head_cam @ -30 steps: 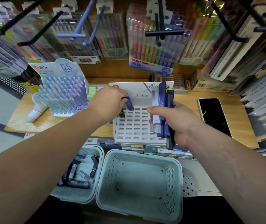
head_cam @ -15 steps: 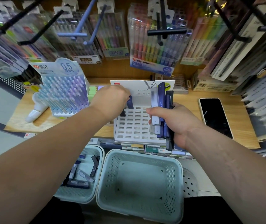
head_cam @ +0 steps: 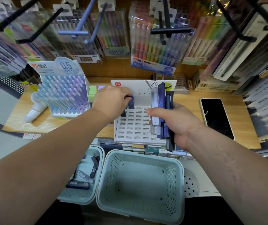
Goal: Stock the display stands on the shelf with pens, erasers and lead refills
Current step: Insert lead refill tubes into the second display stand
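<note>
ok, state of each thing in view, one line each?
left hand: pinching a lead refill case at the slotted stand's back row
right hand: gripping a bundle of refill cases
slotted stand: nearly all slots empty
pen display: full
near basket: empty
left basket: a few cases inside
phone: screen dark, flat on shelf

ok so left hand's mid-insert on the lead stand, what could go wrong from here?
1. The right hand grips a fanned bundle of lead refill cases; one could slip out and fall into the baskets below.
2. The left hand covers the slot that its dark case is going into, so it may seat crooked in the white stand.
3. The phone lies by the right forearm; a sweep could knock it.
</note>
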`<state>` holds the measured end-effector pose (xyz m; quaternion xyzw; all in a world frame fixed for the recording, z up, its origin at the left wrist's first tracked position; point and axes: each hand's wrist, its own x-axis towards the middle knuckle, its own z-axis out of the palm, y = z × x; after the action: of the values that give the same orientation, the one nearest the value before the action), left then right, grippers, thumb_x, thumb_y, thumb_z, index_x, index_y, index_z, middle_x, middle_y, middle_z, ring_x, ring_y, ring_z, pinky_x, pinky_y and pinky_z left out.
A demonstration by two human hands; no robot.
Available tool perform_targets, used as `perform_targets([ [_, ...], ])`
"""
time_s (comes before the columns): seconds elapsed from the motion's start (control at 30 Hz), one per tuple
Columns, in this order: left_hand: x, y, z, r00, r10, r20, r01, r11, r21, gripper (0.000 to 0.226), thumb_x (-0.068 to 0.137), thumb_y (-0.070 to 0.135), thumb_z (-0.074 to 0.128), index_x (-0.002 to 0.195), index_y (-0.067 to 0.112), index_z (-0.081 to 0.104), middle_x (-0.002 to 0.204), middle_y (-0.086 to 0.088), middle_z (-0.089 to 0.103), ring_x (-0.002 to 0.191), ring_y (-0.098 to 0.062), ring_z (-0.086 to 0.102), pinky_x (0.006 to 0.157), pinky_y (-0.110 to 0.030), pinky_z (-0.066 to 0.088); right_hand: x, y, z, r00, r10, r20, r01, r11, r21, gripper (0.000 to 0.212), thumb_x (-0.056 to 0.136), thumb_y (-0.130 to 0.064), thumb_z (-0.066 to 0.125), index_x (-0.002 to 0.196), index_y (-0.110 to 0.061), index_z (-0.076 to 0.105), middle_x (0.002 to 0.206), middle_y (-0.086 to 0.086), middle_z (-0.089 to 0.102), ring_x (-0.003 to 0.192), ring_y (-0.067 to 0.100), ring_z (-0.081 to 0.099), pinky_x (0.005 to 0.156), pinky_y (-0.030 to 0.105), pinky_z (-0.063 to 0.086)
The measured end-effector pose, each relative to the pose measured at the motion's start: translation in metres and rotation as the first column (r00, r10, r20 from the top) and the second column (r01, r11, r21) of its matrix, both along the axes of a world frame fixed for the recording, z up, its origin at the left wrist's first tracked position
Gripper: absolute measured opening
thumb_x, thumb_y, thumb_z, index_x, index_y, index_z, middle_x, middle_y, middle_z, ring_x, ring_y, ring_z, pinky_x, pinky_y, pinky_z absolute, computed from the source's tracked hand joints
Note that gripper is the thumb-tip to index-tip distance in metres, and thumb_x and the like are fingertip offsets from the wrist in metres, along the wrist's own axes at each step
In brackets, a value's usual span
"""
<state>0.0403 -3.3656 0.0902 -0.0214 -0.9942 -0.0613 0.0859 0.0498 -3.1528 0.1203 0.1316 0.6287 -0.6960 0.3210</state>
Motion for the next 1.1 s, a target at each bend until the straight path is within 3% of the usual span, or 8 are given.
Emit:
perform_targets([
  [0.33,0.005,0.006,-0.012,0.998,-0.043,0.035,0.046,0.992,-0.117,0.023,0.098,0.020,0.053,0.104,0.014,0.074,0.103,-0.009,0.062,0.087,-0.034,0.064,0.060,-0.032,0.036,0.001,-0.004,0.004,0.999,0.034,0.017,-0.033,0.998,-0.054,0.043,0.077,-0.011,0.084,0.116,-0.011,0.068,0.100,0.014,0.078,0.090,0.033,0.076,0.070,0.050,0.063],
  [0.47,0.023,0.015,0.000,0.997,0.006,-0.072,0.008,0.981,0.195,0.023,0.098,0.021,0.054,0.095,0.011,0.074,0.093,-0.008,0.069,0.085,-0.029,0.063,0.068,-0.037,0.050,0.001,-0.007,0.005,1.000,0.017,0.001,-0.017,0.999,-0.048,0.039,0.076,-0.011,0.085,0.112,-0.012,0.069,0.099,0.015,0.077,0.090,0.034,0.075,0.071,0.049,0.063],
  [0.5,0.029,0.022,0.006,0.996,0.062,-0.058,-0.037,0.931,0.363,0.024,0.099,0.021,0.053,0.091,0.011,0.073,0.088,-0.006,0.069,0.081,-0.026,0.063,0.069,-0.038,0.051,0.001,-0.007,0.004,1.000,0.005,-0.005,-0.005,0.999,-0.050,0.037,0.077,-0.010,0.085,0.111,-0.011,0.070,0.098,0.015,0.078,0.088,0.034,0.076,0.069,0.047,0.064],
  [0.57,0.042,0.040,0.017,0.983,0.114,0.143,-0.183,0.669,0.720,0.026,0.102,0.020,0.050,0.087,0.016,0.071,0.080,-0.001,0.068,0.066,-0.020,0.060,0.061,-0.033,0.048,0.001,-0.008,0.003,0.999,-0.024,-0.023,0.023,0.999,-0.048,0.038,0.076,-0.011,0.086,0.110,-0.011,0.069,0.096,0.013,0.078,0.083,0.030,0.076,0.067,0.043,0.064],
  [0.67,0.060,0.060,0.026,0.950,0.035,0.311,-0.305,0.323,0.896,0.024,0.102,0.018,0.049,0.087,0.017,0.068,0.073,-0.017,0.061,0.050,-0.017,0.050,0.052,-0.029,0.038,0.002,-0.012,0.001,0.996,-0.046,-0.073,0.046,0.999,-0.009,0.053,0.067,-0.018,0.092,0.113,-0.010,0.068,0.098,0.009,0.078,0.092,0.030,0.075,0.081,0.048,0.062],
  [0.8,0.069,0.068,0.030,0.957,-0.017,0.290,-0.279,0.228,0.933,0.005,0.094,0.014,0.066,0.098,0.014,0.068,0.074,-0.002,0.061,0.052,-0.015,0.052,0.050,-0.030,0.040,0.003,-0.015,0.001,0.993,-0.066,-0.097,0.066,0.998,-0.003,0.064,0.059,-0.025,0.093,0.114,-0.006,0.067,0.097,0.011,0.078,0.094,0.031,0.075,0.088,0.054,0.059],
  [0.97,0.069,0.067,0.027,0.949,-0.030,0.315,-0.308,0.133,0.942,0.011,0.091,0.009,0.071,0.099,0.008,0.065,0.083,-0.004,0.063,0.055,-0.020,0.059,0.044,-0.027,0.043,0.005,-0.011,0.003,0.991,-0.052,-0.121,0.054,0.999,0.009,0.037,0.079,-0.029,0.085,0.106,-0.013,0.065,0.092,0.001,0.076,0.081,0.014,0.073,0.063,0.026,0.057],
  [1.1,0.068,0.063,0.025,0.907,-0.068,0.417,-0.422,-0.103,0.901,0.004,0.093,0.007,0.067,0.096,0.007,0.064,0.073,-0.005,0.060,0.054,-0.016,0.057,0.046,-0.025,0.047,0.005,-0.012,0.001,0.995,-0.036,-0.094,0.037,0.999,0.004,0.035,0.078,-0.033,0.085,0.104,-0.016,0.070,0.098,0.005,0.078,0.093,0.027,0.075,0.079,0.040,0.062],
])
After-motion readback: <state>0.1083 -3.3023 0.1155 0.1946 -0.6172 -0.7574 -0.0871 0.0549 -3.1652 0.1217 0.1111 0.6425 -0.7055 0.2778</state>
